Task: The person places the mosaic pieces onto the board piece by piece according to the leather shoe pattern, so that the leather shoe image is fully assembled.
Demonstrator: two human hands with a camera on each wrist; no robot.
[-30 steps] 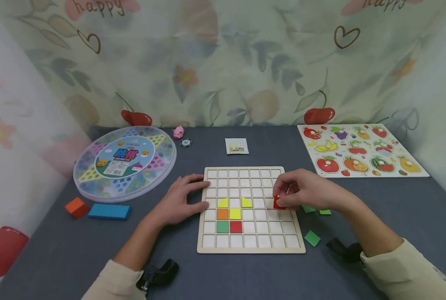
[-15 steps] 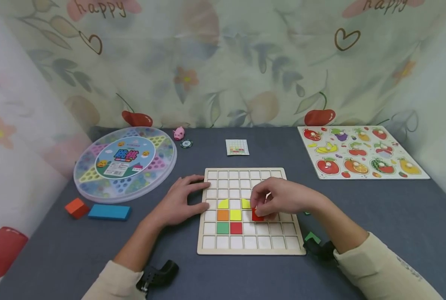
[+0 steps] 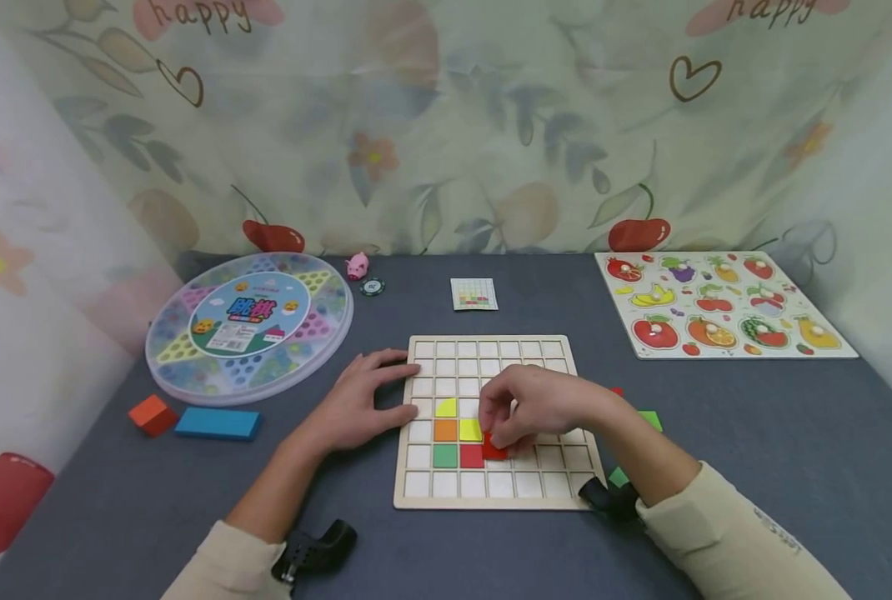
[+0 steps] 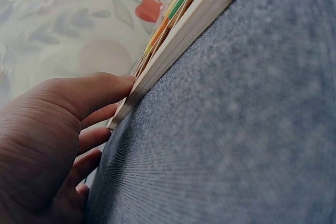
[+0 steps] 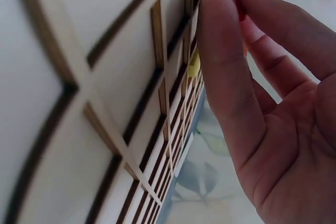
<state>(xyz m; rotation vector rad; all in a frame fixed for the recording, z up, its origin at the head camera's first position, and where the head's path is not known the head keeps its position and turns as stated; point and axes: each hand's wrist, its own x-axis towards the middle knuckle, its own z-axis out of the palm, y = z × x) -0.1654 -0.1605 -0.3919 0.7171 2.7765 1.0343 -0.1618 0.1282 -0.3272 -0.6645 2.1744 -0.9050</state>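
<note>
Our right hand (image 3: 530,410) pinches a red tile (image 3: 494,450), mostly hidden under fingers; our left hand (image 3: 363,402) lies flat, steadying the grid board (image 3: 416,492).

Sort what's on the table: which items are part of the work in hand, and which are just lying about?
In use: wooden grid board, steadied at its edge by the left hand; red tile pinched by the right hand; pattern card; loose green tiles.

Lying about: round game box, fruit puzzle, orange block, blue block, pink pig.
</note>
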